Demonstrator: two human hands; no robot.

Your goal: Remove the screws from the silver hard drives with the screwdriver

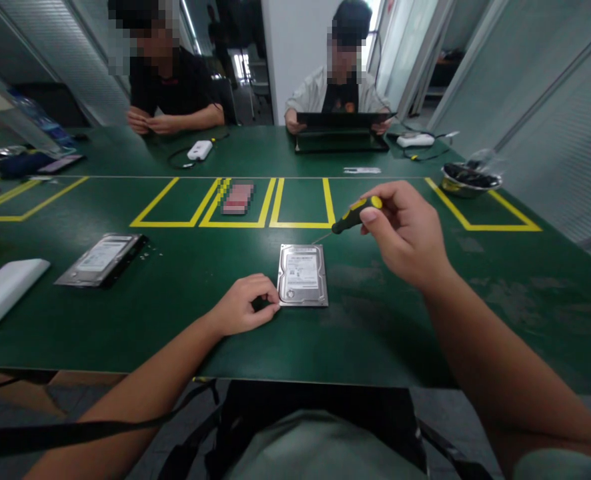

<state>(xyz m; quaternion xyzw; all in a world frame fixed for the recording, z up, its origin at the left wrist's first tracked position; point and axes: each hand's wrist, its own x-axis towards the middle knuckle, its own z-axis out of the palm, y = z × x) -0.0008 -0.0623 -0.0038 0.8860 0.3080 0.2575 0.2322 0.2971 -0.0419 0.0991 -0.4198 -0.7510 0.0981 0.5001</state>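
A silver hard drive (303, 275) with a white label lies flat on the green table. My left hand (248, 301) is closed at its lower left corner, thumb and fingertips touching the edge. In my right hand (409, 230) is a yellow and black screwdriver (356, 215), held at a slant. Its thin shaft points down and left to the drive's top right edge; whether the tip touches a screw is too small to tell. To the left lies a second hard drive (103, 260), its right side dark, with several tiny screws (150, 252) beside it.
A white case-like object (8, 293) sits at the left edge. Yellow tape outlines (303, 225) cross the table, one around a pink packet (238, 199). A metal bowl (470, 181) of dark items stands at the right. Two people sit opposite, one holding a black panel (343, 121).
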